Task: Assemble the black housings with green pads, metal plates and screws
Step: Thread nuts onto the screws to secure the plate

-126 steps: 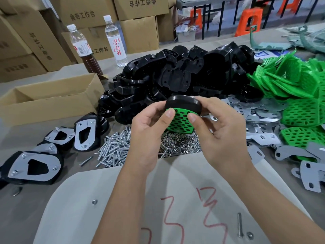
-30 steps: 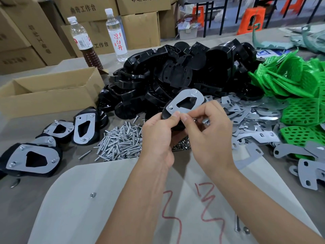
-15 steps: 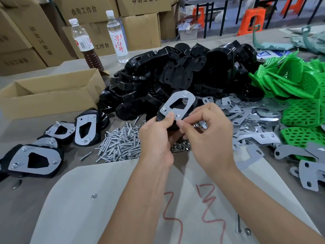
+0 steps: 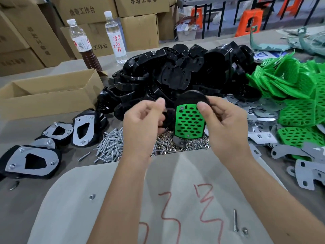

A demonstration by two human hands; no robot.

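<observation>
The right hand [image 4: 226,124] gripped the housing [image 4: 190,100], green pad [image 4: 190,120] facing up; left hand [image 4: 142,120] curled, apparently empty. It looked light and rigid, best gripped by its rim.

Grey surface [image 4: 26,199], heap of black housings [image 4: 175,76], green pads [image 4: 295,95], metal plates [image 4: 263,138], loose screws [image 4: 110,148], nuts [image 4: 193,145], open cardboard box [image 4: 49,95], two bottles [image 4: 84,44], finished assemblies [image 4: 29,161], pale sheet [image 4: 73,208] in front.

Bright even indoor light, soft shadows, slight motion blur, wide-angle edge distortion
</observation>
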